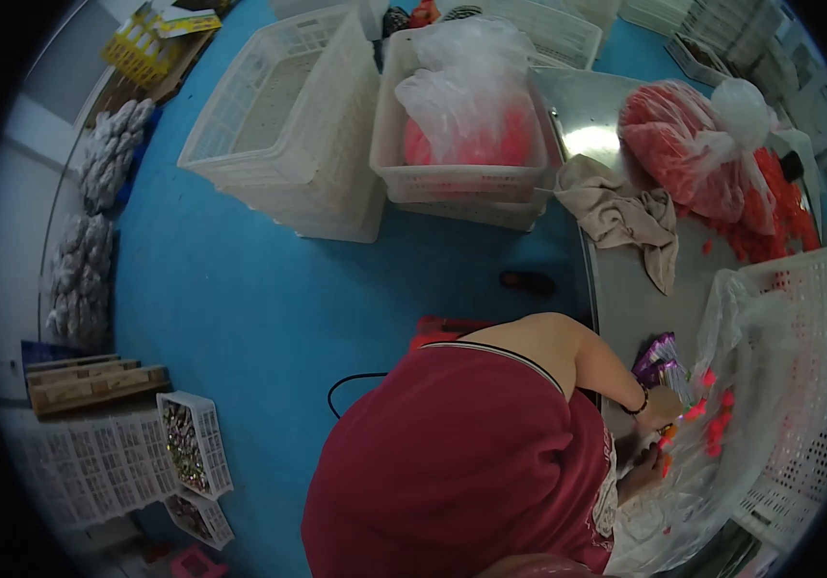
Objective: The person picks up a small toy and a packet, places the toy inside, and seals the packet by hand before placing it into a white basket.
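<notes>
Where the basket point(826, 385) leaves room, left hand point(659, 409) and right hand point(639, 476) touch orange pieces point(667, 466) — grip unclear.

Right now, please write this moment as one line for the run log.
left hand, right hand: at orange pieces | nearby: purple packets, clear plastic | grip: unclear

Stacked white crates point(283, 144) stand on a blue floor point(240, 318) beside a shiny metal table point(625, 299).

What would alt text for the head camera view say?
A person in dark red leans over a metal table, hands at small orange and red pieces by clear plastic. A bag of something red and a beige cloth lie farther along; pale crates stand on the blue floor.
</notes>
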`<state>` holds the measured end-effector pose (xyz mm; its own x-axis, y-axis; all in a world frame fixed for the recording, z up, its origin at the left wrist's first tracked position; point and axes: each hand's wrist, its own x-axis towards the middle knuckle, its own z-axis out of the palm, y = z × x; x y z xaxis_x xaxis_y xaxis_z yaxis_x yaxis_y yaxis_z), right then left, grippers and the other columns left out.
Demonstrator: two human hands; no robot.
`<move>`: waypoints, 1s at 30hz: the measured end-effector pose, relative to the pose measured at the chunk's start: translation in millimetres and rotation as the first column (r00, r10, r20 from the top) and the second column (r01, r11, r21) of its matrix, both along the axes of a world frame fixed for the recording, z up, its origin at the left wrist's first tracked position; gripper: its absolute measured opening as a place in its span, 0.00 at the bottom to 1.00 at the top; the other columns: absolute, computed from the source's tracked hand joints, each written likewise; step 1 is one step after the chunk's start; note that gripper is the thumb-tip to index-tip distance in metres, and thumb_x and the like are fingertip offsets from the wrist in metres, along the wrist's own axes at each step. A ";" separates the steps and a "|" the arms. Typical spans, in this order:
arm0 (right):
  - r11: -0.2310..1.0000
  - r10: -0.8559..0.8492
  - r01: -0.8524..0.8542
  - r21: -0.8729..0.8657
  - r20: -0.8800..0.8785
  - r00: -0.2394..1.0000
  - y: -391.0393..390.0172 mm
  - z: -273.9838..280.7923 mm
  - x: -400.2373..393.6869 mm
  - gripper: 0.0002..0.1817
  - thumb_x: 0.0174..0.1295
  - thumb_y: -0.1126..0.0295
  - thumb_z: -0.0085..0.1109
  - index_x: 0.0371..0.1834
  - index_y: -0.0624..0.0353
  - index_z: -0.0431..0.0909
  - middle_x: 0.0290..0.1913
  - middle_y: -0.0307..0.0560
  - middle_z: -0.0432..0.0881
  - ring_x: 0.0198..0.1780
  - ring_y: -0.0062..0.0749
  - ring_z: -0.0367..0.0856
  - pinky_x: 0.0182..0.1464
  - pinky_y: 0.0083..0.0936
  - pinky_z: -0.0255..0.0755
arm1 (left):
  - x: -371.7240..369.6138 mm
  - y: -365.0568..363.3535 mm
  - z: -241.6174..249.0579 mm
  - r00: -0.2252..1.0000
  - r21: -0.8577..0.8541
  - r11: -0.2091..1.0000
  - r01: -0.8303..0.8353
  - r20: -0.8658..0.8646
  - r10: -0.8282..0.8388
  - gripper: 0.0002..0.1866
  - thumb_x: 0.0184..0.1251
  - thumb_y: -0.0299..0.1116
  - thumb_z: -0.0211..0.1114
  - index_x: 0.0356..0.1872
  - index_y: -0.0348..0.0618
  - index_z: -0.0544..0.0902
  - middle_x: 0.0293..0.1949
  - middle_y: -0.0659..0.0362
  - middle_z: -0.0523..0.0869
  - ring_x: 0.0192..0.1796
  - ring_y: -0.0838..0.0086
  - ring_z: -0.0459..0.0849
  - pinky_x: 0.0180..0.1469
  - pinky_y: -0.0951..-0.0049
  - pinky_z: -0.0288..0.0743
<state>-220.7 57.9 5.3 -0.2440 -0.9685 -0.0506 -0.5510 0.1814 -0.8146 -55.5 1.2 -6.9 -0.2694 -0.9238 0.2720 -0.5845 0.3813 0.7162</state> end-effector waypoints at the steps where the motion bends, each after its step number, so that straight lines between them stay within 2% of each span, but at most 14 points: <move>1: 1.000 0.014 -0.013 0.023 -0.016 1.000 1.2 0.4 1.4 0.14 0.63 0.68 0.54 0.44 0.66 0.83 0.28 0.44 0.82 0.27 0.27 0.77 0.30 0.26 0.71 | -1.3 -2.1 -2.5 0.998 -0.025 1.000 -0.017 -0.057 0.015 0.06 0.43 0.29 0.64 0.18 0.36 0.82 0.22 0.44 0.83 0.31 0.49 0.85 0.31 0.58 0.78; 3: 0.997 0.050 -0.051 -0.055 -0.022 0.999 4.9 -1.9 1.2 0.12 0.62 0.69 0.55 0.40 0.66 0.84 0.26 0.43 0.81 0.25 0.26 0.76 0.29 0.26 0.70 | 23.8 14.0 27.3 0.990 0.026 0.998 0.063 -0.130 -0.059 0.06 0.44 0.30 0.65 0.19 0.38 0.81 0.24 0.44 0.82 0.32 0.48 0.84 0.32 0.55 0.76; 5: 0.984 0.139 -0.157 -0.086 -0.188 0.972 9.0 0.6 -3.2 0.10 0.61 0.71 0.56 0.37 0.66 0.84 0.23 0.45 0.80 0.24 0.26 0.75 0.29 0.27 0.69 | 20.1 12.6 16.1 0.982 -0.021 0.999 0.044 -0.181 -0.047 0.05 0.49 0.30 0.63 0.24 0.39 0.80 0.25 0.45 0.82 0.34 0.48 0.83 0.34 0.52 0.74; 7: 0.994 0.084 -0.094 -0.048 -0.174 0.981 19.6 25.1 17.6 0.10 0.60 0.71 0.56 0.37 0.66 0.84 0.22 0.46 0.80 0.24 0.27 0.75 0.29 0.27 0.69 | 22.6 13.8 21.7 0.988 0.102 0.992 0.068 -0.143 -0.053 0.06 0.54 0.31 0.60 0.30 0.39 0.78 0.27 0.46 0.82 0.36 0.48 0.83 0.37 0.51 0.73; 10: 0.998 0.046 -0.052 -0.026 -0.203 0.978 29.0 32.6 21.8 0.09 0.60 0.72 0.56 0.36 0.67 0.83 0.22 0.46 0.79 0.25 0.28 0.76 0.30 0.27 0.68 | 22.4 16.3 23.0 0.971 0.069 0.990 0.120 -0.218 -0.103 0.05 0.49 0.27 0.62 0.25 0.36 0.80 0.25 0.43 0.83 0.34 0.48 0.85 0.37 0.54 0.77; 12: 0.990 0.096 -0.124 -0.067 -0.327 0.940 29.6 34.6 17.9 0.09 0.60 0.72 0.56 0.36 0.66 0.83 0.23 0.45 0.79 0.25 0.27 0.76 0.30 0.26 0.68 | 26.9 18.1 32.0 0.957 0.102 0.972 0.211 -0.225 -0.184 0.04 0.51 0.27 0.61 0.25 0.37 0.80 0.25 0.45 0.84 0.35 0.49 0.85 0.38 0.55 0.77; 14: 0.991 0.008 -0.040 -0.124 -0.245 0.970 27.1 38.9 20.9 0.09 0.61 0.72 0.56 0.36 0.66 0.83 0.24 0.45 0.79 0.25 0.27 0.76 0.30 0.26 0.68 | 24.4 19.6 25.7 0.979 -0.050 0.990 0.131 -0.149 -0.137 0.05 0.53 0.29 0.60 0.26 0.37 0.80 0.27 0.46 0.84 0.36 0.50 0.85 0.38 0.56 0.77; 17: 0.979 -0.097 0.096 -0.180 0.005 0.995 24.6 34.9 28.8 0.11 0.63 0.68 0.55 0.37 0.65 0.82 0.22 0.44 0.78 0.26 0.24 0.76 0.30 0.26 0.69 | 25.0 17.5 22.6 0.977 -0.059 0.984 0.169 -0.123 -0.175 0.06 0.55 0.29 0.60 0.28 0.36 0.79 0.30 0.45 0.84 0.37 0.51 0.84 0.38 0.55 0.76; 21: 0.996 0.019 -0.028 -0.088 -0.105 0.994 29.0 39.4 38.7 0.09 0.63 0.70 0.54 0.36 0.65 0.81 0.25 0.45 0.81 0.28 0.27 0.78 0.33 0.27 0.71 | 34.7 21.5 40.6 0.949 0.035 0.990 0.135 -0.293 -0.119 0.07 0.61 0.31 0.59 0.33 0.37 0.77 0.33 0.47 0.83 0.39 0.50 0.83 0.40 0.55 0.75; 22: 0.997 -0.014 0.006 -0.074 -0.109 0.994 31.3 42.3 41.5 0.09 0.63 0.70 0.54 0.36 0.65 0.81 0.25 0.45 0.81 0.28 0.27 0.78 0.33 0.27 0.71 | 34.8 22.7 41.0 0.943 0.049 0.984 0.170 -0.300 -0.148 0.07 0.61 0.31 0.59 0.33 0.37 0.77 0.33 0.47 0.83 0.39 0.50 0.83 0.40 0.55 0.75; 24: 0.991 0.019 -0.041 -0.125 -0.170 0.985 32.6 46.0 46.9 0.09 0.63 0.70 0.55 0.35 0.65 0.80 0.25 0.52 0.81 0.28 0.38 0.80 0.34 0.32 0.71 | 37.4 24.8 42.2 0.950 0.065 0.989 0.131 -0.295 -0.106 0.06 0.62 0.32 0.58 0.34 0.39 0.76 0.33 0.47 0.83 0.39 0.51 0.83 0.39 0.56 0.75; 25: 0.986 0.033 -0.072 -0.149 -0.247 0.969 32.2 39.5 40.3 0.10 0.63 0.70 0.54 0.37 0.65 0.81 0.27 0.48 0.83 0.28 0.31 0.80 0.35 0.28 0.71 | 38.4 26.0 44.3 0.941 0.049 0.990 0.131 -0.321 -0.109 0.06 0.62 0.31 0.58 0.32 0.38 0.76 0.33 0.47 0.82 0.38 0.52 0.83 0.39 0.56 0.74; 28: 0.988 0.069 -0.103 -0.118 -0.260 0.963 28.2 32.4 25.4 0.10 0.63 0.70 0.52 0.39 0.64 0.82 0.26 0.47 0.82 0.29 0.28 0.79 0.34 0.26 0.71 | 35.8 23.7 41.9 0.937 0.038 0.992 0.121 -0.336 -0.101 0.06 0.61 0.30 0.59 0.31 0.38 0.75 0.34 0.48 0.82 0.38 0.52 0.82 0.38 0.56 0.74; 30: 0.992 0.041 -0.065 -0.108 -0.211 0.977 23.0 38.8 29.9 0.10 0.63 0.71 0.52 0.39 0.63 0.82 0.24 0.44 0.80 0.27 0.25 0.76 0.31 0.24 0.69 | 35.7 22.5 37.7 0.938 -0.052 0.994 0.100 -0.328 -0.112 0.05 0.60 0.29 0.61 0.33 0.39 0.75 0.31 0.49 0.81 0.37 0.51 0.82 0.37 0.56 0.74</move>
